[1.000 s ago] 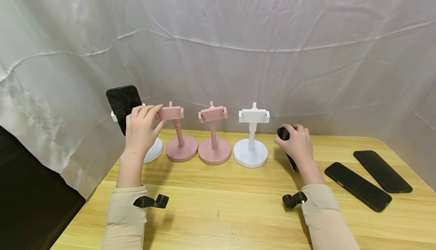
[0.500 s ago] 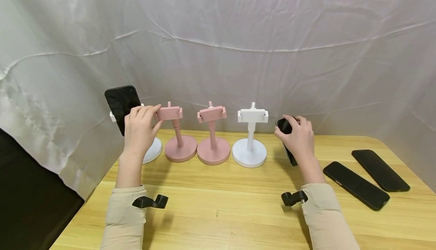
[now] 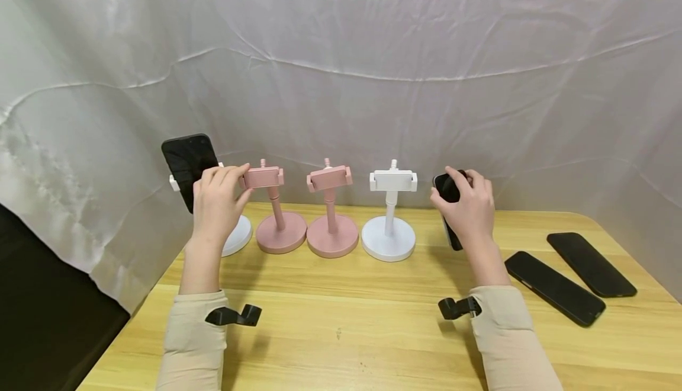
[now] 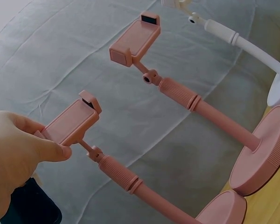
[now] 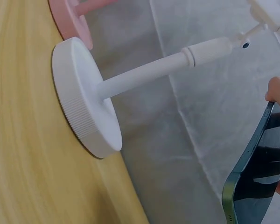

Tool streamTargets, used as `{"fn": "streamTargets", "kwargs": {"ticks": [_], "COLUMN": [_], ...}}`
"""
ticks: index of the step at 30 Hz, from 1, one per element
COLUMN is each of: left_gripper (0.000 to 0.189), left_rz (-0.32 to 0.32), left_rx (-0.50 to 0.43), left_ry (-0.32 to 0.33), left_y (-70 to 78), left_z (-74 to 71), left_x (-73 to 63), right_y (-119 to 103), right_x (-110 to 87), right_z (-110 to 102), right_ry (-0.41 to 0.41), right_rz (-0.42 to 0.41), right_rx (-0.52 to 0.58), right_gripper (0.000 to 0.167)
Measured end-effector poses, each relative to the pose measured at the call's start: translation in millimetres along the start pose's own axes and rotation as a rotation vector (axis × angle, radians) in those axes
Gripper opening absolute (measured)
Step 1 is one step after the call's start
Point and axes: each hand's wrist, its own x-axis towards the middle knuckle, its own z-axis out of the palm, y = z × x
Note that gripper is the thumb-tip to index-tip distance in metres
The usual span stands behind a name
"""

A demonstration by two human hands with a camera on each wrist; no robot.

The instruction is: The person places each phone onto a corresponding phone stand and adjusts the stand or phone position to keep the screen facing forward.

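**A:** ok what's going on here?

**B:** Far left there's a black phone [image 3: 186, 160] tilted in a white stand [image 3: 238, 238]. Then the left hand [image 3: 215, 204], thumb and fingers pinching the left end of the holder on the first pink stand [image 3: 277, 210]. Next to that, a second pink stand [image 3: 331, 210], then another white stand [image 3: 391, 207].

**A:** and the right hand [image 3: 471, 207]?

**B:** Just right of that white one, gripping a dark phone [image 3: 447, 188] between thumb and fingers. Looks lifted off the table [image 3: 341, 308], leaning. Two spare phones [image 3: 554, 287] lie flat further right.

**A:** so which step is this?

**B:** My guess: fetching a phone for the pinched pink holder. Next move would call for pulling that holder's end out and carrying the phone left past the other stands without clipping them.

**A:** how do they look?

**B:** Pink one's smooth, with a ribbed collar, round base, and holder ends snug to the middle plate. Held phone: glossy dark face mirroring the fingers, blue-green edge, rounded corners.
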Motion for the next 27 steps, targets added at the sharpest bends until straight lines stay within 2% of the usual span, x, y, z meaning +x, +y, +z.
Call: {"fn": "streamTargets", "kwargs": {"ticks": [7,18,27], "left_gripper": [0.046,0.045,0.046], "left_rz": [0.003,-0.001,0.009], "left_rx": [-0.001,-0.003,0.007], "left_ry": [0.006,0.008,0.012], "left_y": [0.1,0.7,0.7], "left_z": [0.2,0.3,0.9], "left_x": [-0.1,-0.4,-0.9], "right_y": [-6.6,-18.3,-30.6], "right_x": [5.7,12.2,19.0], "right_z": [-5.5,-18.9,-25.3], "right_ry": [0.105,0.119,0.211], "right_rz": [-0.078,-0.117,-0.138], "right_rx": [0.012,0.033,0.101], "right_gripper": [0.043,0.046,0.043]}}
